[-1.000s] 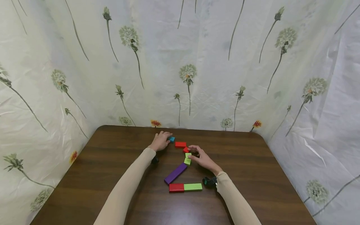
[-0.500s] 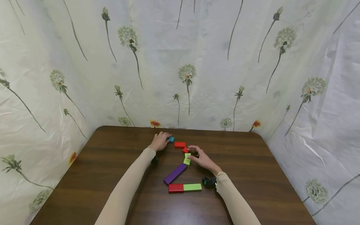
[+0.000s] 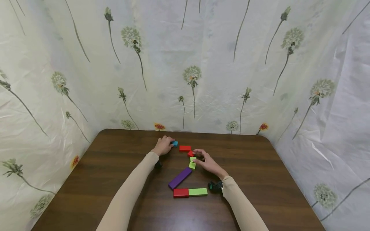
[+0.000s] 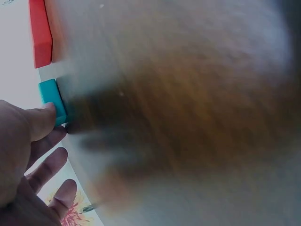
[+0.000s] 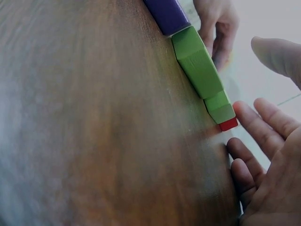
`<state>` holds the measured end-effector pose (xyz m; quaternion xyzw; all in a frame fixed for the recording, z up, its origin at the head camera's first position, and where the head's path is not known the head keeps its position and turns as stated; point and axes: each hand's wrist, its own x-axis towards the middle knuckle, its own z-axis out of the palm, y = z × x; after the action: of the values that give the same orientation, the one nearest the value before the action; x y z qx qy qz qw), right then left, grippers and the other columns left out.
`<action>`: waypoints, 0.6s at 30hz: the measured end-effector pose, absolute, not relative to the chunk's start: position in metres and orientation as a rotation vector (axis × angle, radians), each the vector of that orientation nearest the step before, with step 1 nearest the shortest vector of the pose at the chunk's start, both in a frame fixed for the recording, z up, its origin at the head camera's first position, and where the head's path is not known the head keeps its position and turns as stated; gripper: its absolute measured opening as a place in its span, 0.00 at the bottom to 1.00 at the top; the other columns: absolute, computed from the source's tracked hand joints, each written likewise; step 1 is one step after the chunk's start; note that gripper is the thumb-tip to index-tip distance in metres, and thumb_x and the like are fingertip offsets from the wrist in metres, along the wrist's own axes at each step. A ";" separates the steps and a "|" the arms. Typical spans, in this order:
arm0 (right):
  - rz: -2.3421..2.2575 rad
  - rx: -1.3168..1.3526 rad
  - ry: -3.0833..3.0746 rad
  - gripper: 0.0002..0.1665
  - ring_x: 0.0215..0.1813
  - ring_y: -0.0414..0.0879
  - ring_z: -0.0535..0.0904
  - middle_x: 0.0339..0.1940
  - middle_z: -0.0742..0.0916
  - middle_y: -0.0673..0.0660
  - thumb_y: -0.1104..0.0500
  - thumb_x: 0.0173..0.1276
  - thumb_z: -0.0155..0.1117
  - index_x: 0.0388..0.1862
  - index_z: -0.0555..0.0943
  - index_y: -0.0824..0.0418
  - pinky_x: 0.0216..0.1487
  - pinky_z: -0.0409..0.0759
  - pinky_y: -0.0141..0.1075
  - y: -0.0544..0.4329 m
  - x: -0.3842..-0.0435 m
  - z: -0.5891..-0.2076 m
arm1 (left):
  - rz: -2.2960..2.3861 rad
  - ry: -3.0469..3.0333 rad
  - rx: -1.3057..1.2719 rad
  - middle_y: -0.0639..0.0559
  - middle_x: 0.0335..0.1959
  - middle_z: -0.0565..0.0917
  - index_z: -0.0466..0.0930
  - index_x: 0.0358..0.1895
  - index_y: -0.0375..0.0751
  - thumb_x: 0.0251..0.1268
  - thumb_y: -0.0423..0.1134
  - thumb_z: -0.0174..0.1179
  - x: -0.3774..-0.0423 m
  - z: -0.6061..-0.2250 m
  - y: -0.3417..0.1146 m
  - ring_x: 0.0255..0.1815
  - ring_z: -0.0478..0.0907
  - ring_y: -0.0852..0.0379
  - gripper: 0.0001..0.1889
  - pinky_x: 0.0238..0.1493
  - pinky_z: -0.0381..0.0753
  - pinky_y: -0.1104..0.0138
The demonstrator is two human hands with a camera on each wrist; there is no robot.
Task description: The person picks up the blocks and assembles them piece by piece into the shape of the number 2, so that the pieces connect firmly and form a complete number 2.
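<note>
At the far part of the table, my left hand (image 3: 162, 146) pinches a small blue block (image 4: 54, 101) between thumb and index finger; the other fingers are spread in the left wrist view. Just right of it lies a red rectangular block (image 3: 185, 148), with a gap between the two. My right hand (image 3: 209, 164) hovers with loosely bent fingers beside a small red block (image 3: 190, 154) and two light green blocks (image 3: 192, 162). In the right wrist view its fingertips come close to the small red block, and whether they touch it I cannot tell.
A long purple block (image 3: 180, 178) lies diagonally, its far end by the green blocks. Nearer, a red block (image 3: 180, 193) and a long green block (image 3: 198, 192) sit end to end. A flower-printed curtain (image 3: 185, 80) surrounds the brown table (image 3: 245, 154).
My left hand has shifted very slightly left and nearer with the blue block, widening its gap to the red rectangular block a little. My right hand has stayed in place.
</note>
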<state>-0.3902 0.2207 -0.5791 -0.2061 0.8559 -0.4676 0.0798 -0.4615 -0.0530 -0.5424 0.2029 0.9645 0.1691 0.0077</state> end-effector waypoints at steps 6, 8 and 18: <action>-1.429 -0.669 2.544 0.31 0.68 0.60 0.67 0.67 0.73 0.62 0.53 0.72 0.59 0.70 0.63 0.58 0.61 0.64 0.54 0.219 -0.384 -0.566 | 0.566 3.012 0.649 0.48 0.62 0.77 0.76 0.62 0.44 0.71 0.40 0.55 -0.459 -0.545 -0.056 0.62 0.69 0.47 0.18 0.62 0.62 0.47; -1.439 -0.678 2.524 0.31 0.68 0.62 0.66 0.67 0.73 0.65 0.55 0.72 0.58 0.70 0.62 0.62 0.61 0.63 0.54 0.217 -0.378 -0.556 | 0.572 3.017 0.645 0.49 0.61 0.78 0.77 0.61 0.44 0.71 0.40 0.56 -0.458 -0.546 -0.056 0.62 0.69 0.47 0.18 0.62 0.62 0.47; -1.435 -0.708 2.496 0.32 0.68 0.65 0.65 0.67 0.72 0.69 0.58 0.73 0.57 0.70 0.61 0.67 0.62 0.63 0.56 0.214 -0.371 -0.545 | 0.598 2.999 0.649 0.50 0.60 0.79 0.78 0.60 0.45 0.70 0.43 0.57 -0.449 -0.546 -0.058 0.61 0.70 0.47 0.18 0.61 0.61 0.49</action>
<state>-0.3712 0.2135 -0.5447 -0.2377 0.8386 -0.4821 0.0881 -0.4493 -0.0585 -0.5463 0.2077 0.9593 0.1912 0.0076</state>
